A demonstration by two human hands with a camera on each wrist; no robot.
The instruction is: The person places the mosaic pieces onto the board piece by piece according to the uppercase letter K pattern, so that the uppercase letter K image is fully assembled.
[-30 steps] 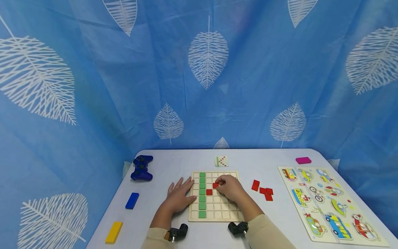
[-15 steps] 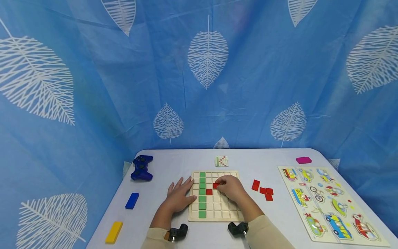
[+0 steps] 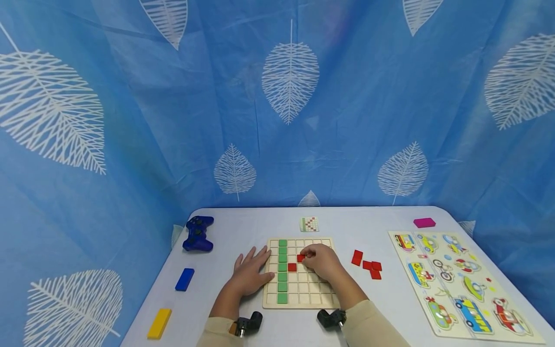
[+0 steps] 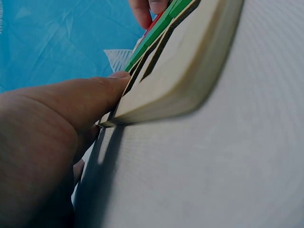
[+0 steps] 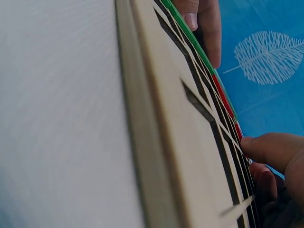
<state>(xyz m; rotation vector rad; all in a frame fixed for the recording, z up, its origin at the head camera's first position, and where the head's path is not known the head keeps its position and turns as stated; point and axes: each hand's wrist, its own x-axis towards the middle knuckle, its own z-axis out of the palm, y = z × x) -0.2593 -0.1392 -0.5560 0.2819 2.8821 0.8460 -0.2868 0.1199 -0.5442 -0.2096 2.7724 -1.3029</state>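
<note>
Maybe the right hand (image 3: 318,262), fingers curled on a red tile (image 3: 300,258), knocks it crooked, while the flat left hand (image 3: 249,274) holds the board (image 3: 299,294).

Head view: set high, facing forward and down over the table (image 3: 243,226), well back; takes in the whole grid board (image 3: 299,294), both hands and the blue curtain (image 3: 130,120) behind.
Left wrist view: set low at table level, pressed close to the board's edge (image 4: 190,71), looking along it past the left hand (image 4: 52,118) (mostly blurred skin).
Right wrist view: equally low and close, skimming the board (image 5: 180,142) toward the curtain, right hand (image 5: 275,156) at lower right.
Shared: grid board in all three; each wrist view catches the opposite hand's fingers (image 5: 199,19) too.
</note>
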